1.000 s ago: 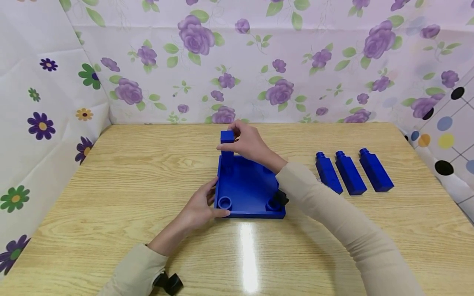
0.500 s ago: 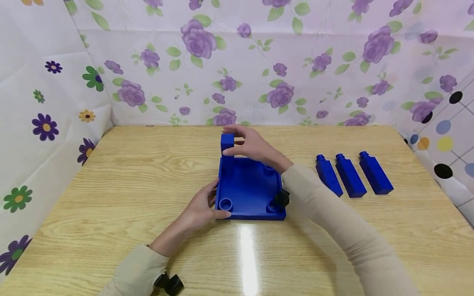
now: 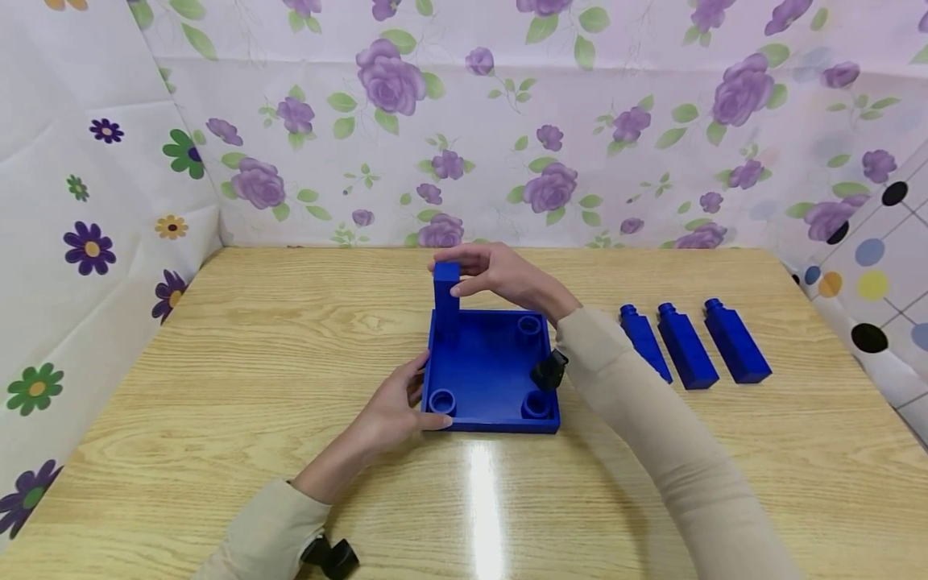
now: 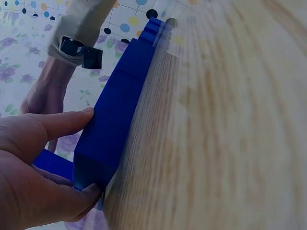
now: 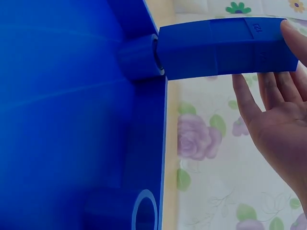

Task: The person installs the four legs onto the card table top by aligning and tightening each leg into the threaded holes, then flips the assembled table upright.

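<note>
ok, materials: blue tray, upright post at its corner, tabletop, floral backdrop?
Blue tray: likely molded plastic, smooth with slight sheen; even color, faint lines across its floor.
Upright post: probably the same plastic; matching blue, characters that look molded into one side.
Tabletop: wood or wood-look laminate, glossy; visible grain, bright reflection.
Floral backdrop: thin printed sheet, fabric or plastic, can't tell; creases show.

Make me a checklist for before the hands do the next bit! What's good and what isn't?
1. Blue tray held by the left hand at its near left corner: ok.
2. Standing leg upright at the far left socket: ok.
3. Standing leg tight: cannot tell; firmness doesn't show.
4. Right hand off the standing leg: not ok, it's holding on.
5. Other three sockets uncovered: ok, their open tops show.
6. Three loose legs on the table, right of the tray: ok.
</note>
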The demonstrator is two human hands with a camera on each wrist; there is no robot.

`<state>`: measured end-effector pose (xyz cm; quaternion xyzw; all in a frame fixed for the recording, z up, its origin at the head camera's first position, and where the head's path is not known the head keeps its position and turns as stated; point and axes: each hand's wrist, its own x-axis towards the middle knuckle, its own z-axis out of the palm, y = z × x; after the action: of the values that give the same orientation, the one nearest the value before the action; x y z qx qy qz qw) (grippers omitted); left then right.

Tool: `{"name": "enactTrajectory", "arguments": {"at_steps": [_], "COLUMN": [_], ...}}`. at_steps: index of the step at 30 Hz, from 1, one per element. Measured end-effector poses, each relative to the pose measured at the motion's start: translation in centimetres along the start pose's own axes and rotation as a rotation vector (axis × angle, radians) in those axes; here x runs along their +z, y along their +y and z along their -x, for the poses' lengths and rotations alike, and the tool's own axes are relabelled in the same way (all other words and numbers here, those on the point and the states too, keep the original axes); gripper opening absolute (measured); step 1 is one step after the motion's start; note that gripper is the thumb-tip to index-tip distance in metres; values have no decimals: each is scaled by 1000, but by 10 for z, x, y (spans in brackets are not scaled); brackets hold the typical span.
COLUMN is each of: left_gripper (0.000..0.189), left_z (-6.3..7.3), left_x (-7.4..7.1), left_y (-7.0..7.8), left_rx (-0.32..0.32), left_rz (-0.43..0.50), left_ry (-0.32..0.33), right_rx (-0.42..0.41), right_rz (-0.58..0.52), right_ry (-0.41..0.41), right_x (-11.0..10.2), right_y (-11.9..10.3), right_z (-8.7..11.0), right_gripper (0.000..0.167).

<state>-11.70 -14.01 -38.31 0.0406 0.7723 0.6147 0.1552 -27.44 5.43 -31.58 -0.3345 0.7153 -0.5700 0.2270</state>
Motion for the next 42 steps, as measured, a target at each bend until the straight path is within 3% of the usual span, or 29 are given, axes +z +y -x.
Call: {"name": "enactTrajectory", "arguments": {"at_steps": [12,18,27,42], "left_gripper": [96,97,97,97], "left_z": [1,2,2,1], "left_x": [0,-1,-1,0], "left_y": [1,1,-1,-1], "left_rx": [-6,-8,-7,1], "left_rz": [-18,-21,-21,-31], "left_ry": [5,9,7,-4], "right_rx": [12,-15,45,78], "right_rz": [206,287,441,490], "right_ry": [75,187,373,413], "right_x": [5,15,30,40], "right_y": [-6,-7,-6,-10], "right_z": [0,-2,-2,1], "right_gripper": [54,50,48,48]}}
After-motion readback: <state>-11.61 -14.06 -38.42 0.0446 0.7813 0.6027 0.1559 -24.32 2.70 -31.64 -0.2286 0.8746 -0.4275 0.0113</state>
